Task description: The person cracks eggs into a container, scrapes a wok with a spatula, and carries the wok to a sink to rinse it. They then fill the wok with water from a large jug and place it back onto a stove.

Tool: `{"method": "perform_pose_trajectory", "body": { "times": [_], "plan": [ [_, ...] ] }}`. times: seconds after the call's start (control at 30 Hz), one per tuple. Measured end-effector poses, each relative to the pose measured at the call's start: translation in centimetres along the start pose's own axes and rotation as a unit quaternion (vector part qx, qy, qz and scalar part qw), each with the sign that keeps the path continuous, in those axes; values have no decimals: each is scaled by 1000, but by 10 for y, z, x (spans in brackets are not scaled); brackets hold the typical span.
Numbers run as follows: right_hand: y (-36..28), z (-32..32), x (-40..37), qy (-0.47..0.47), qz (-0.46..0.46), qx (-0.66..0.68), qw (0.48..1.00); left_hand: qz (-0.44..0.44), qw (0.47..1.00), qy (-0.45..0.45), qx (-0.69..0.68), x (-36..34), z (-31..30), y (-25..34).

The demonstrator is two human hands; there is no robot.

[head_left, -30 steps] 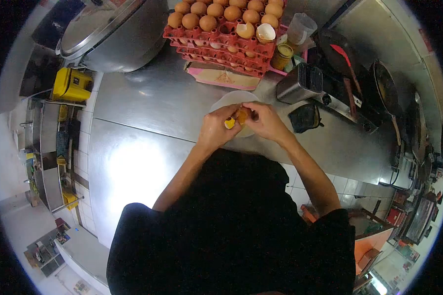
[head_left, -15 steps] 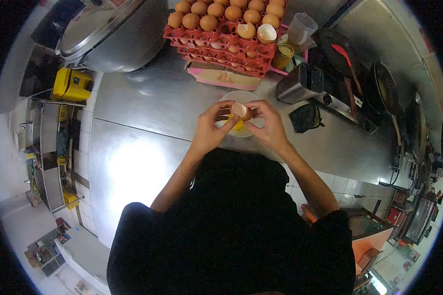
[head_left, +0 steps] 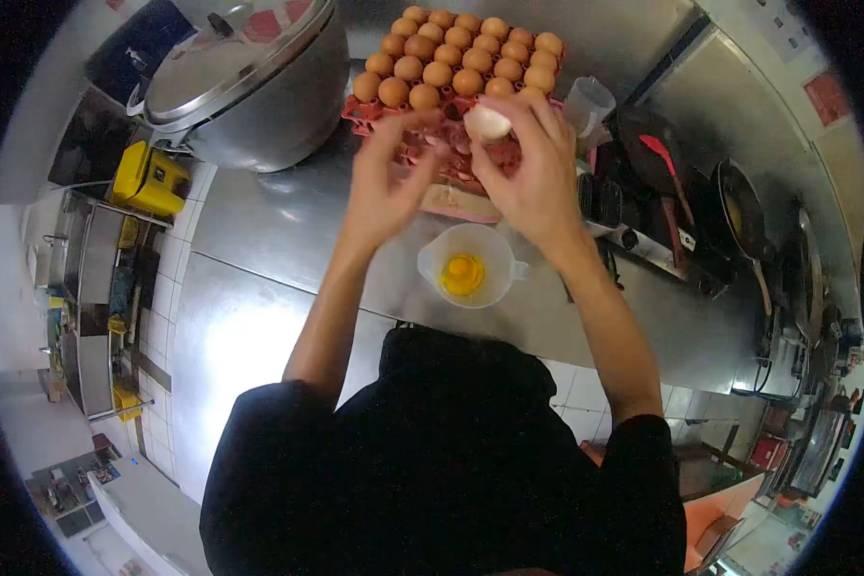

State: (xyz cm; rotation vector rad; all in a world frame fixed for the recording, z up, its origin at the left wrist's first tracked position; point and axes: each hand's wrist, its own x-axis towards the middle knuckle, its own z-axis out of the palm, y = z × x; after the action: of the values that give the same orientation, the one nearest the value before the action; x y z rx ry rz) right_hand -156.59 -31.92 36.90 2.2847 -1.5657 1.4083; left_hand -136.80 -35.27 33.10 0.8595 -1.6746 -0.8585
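Observation:
My right hand (head_left: pixel 538 168) holds a cracked eggshell (head_left: pixel 490 122), its pale inside showing, at the front edge of the stacked red egg trays (head_left: pixel 360 113). Level with it on the other side, my left hand (head_left: pixel 386 182) has thumb and fingers apart, its fingertips blurred, with nothing visible in them. Brown eggs (head_left: pixel 438 74) fill the rows of the top tray behind both hands. Below the hands, a clear plastic measuring jug (head_left: pixel 494 288) stands on the steel counter, with raw egg (head_left: pixel 462 275) and its yolk at the bottom.
A large lidded metal pot (head_left: pixel 250 106) stands to the left of the trays. On the right are an empty clear jug (head_left: pixel 588 104), a red spatula (head_left: pixel 664 154) and a frying pan (head_left: pixel 739 206). A yellow bin (head_left: pixel 151 180) sits beyond the left counter edge.
Both hands have moved up from over the jug to the egg trays and come apart. The eggshell, between both hands before, is now in the right hand. The jug's contents are uncovered.

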Motion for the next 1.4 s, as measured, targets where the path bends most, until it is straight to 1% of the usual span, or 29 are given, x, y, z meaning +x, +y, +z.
{"method": "perform_pose_trajectory", "body": {
  "times": [0.03,0.07,0.1,0.13,0.2,0.23,0.27,0.33,0.37,0.4,0.43,0.47,0.53,0.6,0.67,0.8,0.87,0.93,0.97,1.07,1.13,1.17,1.2,1.23,1.27,1.3,1.33,1.37,1.4],
  "plan": [
    [4,7,16,0,-30,-28,999,6,1000,4,2,17,-8,-8],
    [7,13,29,-1,-59,-54,997,53,991,41,118,31,-17,-19],
    [12,19,36,-32,-64,-105,992,99,964,78,232,44,-26,-30],
    [12,24,40,-29,-70,-103,992,103,963,84,235,52,-34,-39],
    [13,36,50,-37,-111,-116,986,85,921,121,360,65,-47,-62],
    [15,47,55,-54,-138,-111,983,43,924,102,366,70,-53,-68],
    [17,57,61,-53,-141,-110,982,44,923,105,367,75,-57,-75],
    [24,77,68,-190,-132,-183,956,-10,939,56,339,79,-62,-79],
    [28,86,71,-187,-147,-199,951,-8,939,57,340,84,-65,-81],
    [28,91,78,-185,-148,-200,951,-23,948,35,314,88,-68,-83],
    [27,97,83,-201,-114,-194,954,-40,957,13,287,91,-70,-86],
    [27,102,86,-218,-79,-187,955,-42,957,13,286,94,-72,-89],
    [26,102,90,-223,-95,-184,953,1,947,3,321,96,-75,-90],
    [25,103,87,-226,-108,-180,951,-1,949,4,316,97,-75,-90],
    [26,105,84,-184,-97,-168,964,0,950,7,312,99,-76,-89],
    [26,99,81,-161,-116,-158,967,-17,949,23,313,92,-73,-87],
    [22,95,86,-242,-76,-177,951,-18,952,24,305,91,-70,-86],
    [20,100,87,-242,-86,-202,945,10,945,58,321,88,-68,-89],
    [19,103,87,-241,-99,-225,939,10,946,58,320,86,-67,-91],
    [22,105,89,-252,-75,-212,941,15,949,83,304,85,-66,-95],
    [9,100,93,-233,-97,-213,944,1,969,116,219,82,-67,-90],
    [2,99,94,-214,-114,-211,947,1,969,117,219,78,-68,-88],
    [4,108,96,-213,-116,-211,947,-35,980,149,124,74,-68,-85],
    [9,121,97,-180,-153,-173,956,-70,981,177,28,70,-68,-83],
    [15,133,100,-146,-189,-133,962,-70,981,176,28,66,-68,-87],
    [15,138,107,-146,-189,-133,962,-79,978,186,-48,62,-70,-87],
    [14,142,115,-237,-138,-159,948,-88,969,195,-124,59,-71,-87],
    [15,145,119,-326,-85,-183,924,-101,967,201,-119,51,-70,-87],
    [14,145,121,-328,-83,-184,923,-104,967,201,-121,44,-71,-82]
  ]
}}
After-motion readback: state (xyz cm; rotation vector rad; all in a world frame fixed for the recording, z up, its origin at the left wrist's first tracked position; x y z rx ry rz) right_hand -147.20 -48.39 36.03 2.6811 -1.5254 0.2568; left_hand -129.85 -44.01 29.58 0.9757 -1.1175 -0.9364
